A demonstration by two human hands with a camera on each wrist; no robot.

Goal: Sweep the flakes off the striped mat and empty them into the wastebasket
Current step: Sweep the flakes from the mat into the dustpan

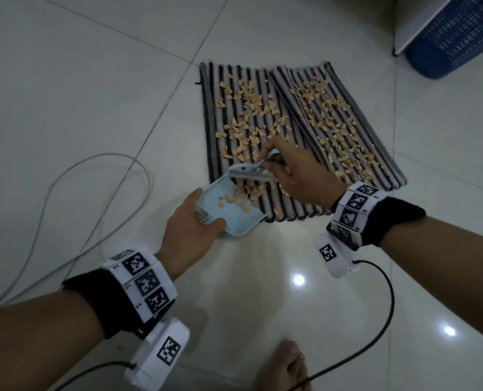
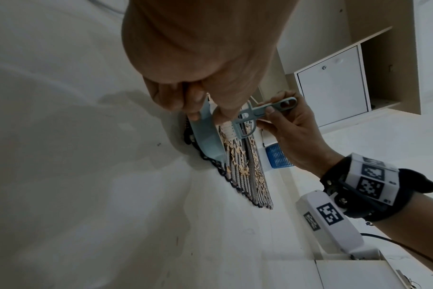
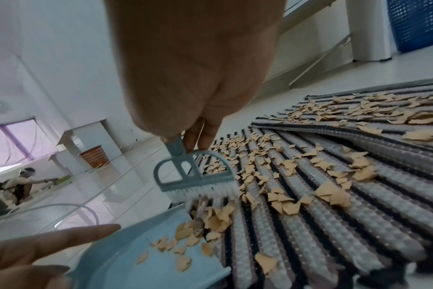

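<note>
A grey-and-black striped mat lies on the tiled floor, strewn with tan flakes. My left hand grips the handle end of a light blue dustpan whose lip rests on the mat's near left corner; several flakes lie in it. My right hand holds the handle of a small blue brush, its white bristles down on the mat at the pan's mouth. A blue mesh wastebasket stands at the far right.
A white cable loops over the floor to the left. A white shelf unit stands beside the wastebasket. A bare foot shows at the bottom edge. Black cords trail from both wrist devices.
</note>
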